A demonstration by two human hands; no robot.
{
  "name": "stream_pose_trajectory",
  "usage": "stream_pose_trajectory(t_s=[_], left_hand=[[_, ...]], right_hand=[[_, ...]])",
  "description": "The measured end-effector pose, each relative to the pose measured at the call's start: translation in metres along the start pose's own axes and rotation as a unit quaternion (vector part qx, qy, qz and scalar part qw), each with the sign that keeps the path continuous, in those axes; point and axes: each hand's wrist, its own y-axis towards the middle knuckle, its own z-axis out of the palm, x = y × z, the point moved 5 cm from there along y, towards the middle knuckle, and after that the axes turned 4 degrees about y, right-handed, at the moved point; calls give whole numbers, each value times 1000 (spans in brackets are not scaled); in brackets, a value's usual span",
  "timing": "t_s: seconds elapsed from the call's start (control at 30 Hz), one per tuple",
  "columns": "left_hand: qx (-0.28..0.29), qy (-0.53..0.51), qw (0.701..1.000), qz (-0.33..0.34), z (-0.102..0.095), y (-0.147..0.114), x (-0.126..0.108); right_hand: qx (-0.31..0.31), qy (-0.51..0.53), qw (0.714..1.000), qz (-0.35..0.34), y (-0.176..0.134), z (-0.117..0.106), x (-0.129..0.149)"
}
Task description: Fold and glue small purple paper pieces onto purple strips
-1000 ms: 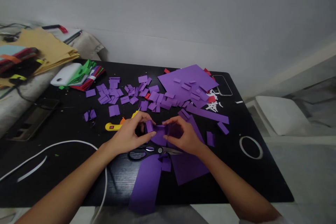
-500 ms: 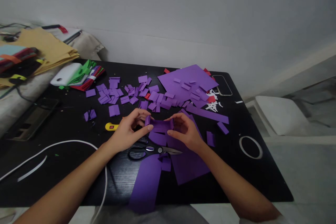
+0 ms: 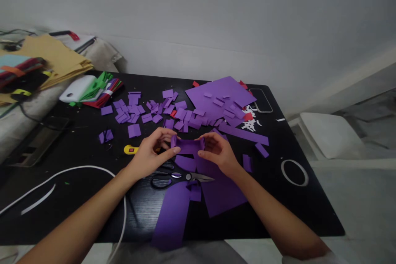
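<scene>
L hand (image 3: 151,154) & R hand (image 3: 220,154), part-curled, are each pinching one upturned end of folded purple paper (image 3: 189,147); long axis is running L–R betw. them, both equally near; scissors (image 3: 181,176) lying nearside.

We see a black table (image 3: 278,210) beneath the right hand (image 3: 221,154), a grey wall (image 3: 198,20) beyond it, a white seat (image 3: 331,134) to its right.

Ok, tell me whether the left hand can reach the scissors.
Probably yes: the scissors lie close by, their near handle loop uncovered. The left hand holds one end of the folded purple paper, though, so it would likely need to let go first.
</scene>
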Motion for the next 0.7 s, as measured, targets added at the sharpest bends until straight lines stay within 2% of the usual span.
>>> stream_pose_trajectory(t_s=[0.37,0.7], left_hand=[[3,-4,1000,3,1,-1,0],[9,35,999,20,0,-2,0]], right_hand=[[-13,-12,1000,3,2,-1,-1],[12,-24,1000,-10,1,1,0]])
